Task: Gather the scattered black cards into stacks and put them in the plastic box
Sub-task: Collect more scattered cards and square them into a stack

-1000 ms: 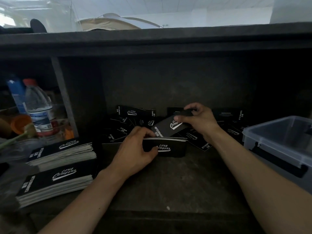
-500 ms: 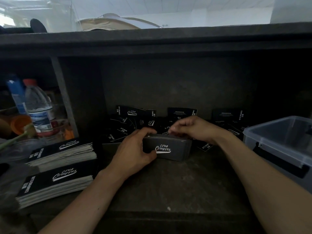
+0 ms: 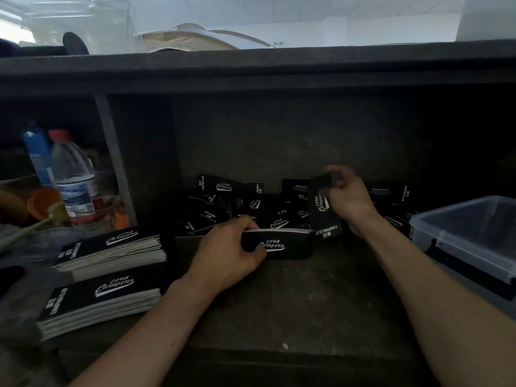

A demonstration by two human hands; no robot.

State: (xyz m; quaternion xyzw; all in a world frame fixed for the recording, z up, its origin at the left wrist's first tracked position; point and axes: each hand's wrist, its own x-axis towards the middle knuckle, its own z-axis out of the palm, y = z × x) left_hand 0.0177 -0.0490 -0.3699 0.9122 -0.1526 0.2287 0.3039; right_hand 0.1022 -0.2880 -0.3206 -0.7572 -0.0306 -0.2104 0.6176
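Black cards with white "Club Camping" lettering lie scattered (image 3: 231, 202) against the back wall of a dark shelf. My left hand (image 3: 229, 252) grips a small stack of cards (image 3: 282, 243) standing on edge at the shelf's middle. To its right, my right hand (image 3: 346, 196) pinches a single black card (image 3: 324, 210), held upright just above the stack's right end. Two neat finished stacks (image 3: 111, 251) (image 3: 100, 300) rest at the front left. The clear plastic box (image 3: 458, 233) stands open at the right.
A water bottle (image 3: 74, 177), a blue bottle (image 3: 39, 155) and an orange object (image 3: 42, 202) sit in the left compartment behind a divider (image 3: 114, 160). A thick shelf board (image 3: 257, 71) overhangs the space. More loose cards (image 3: 391, 194) lie behind my right wrist.
My right hand left the top of the held stack, reached back to the scattered pile and lifted one more card upright. The left hand kept its hold on the stack.
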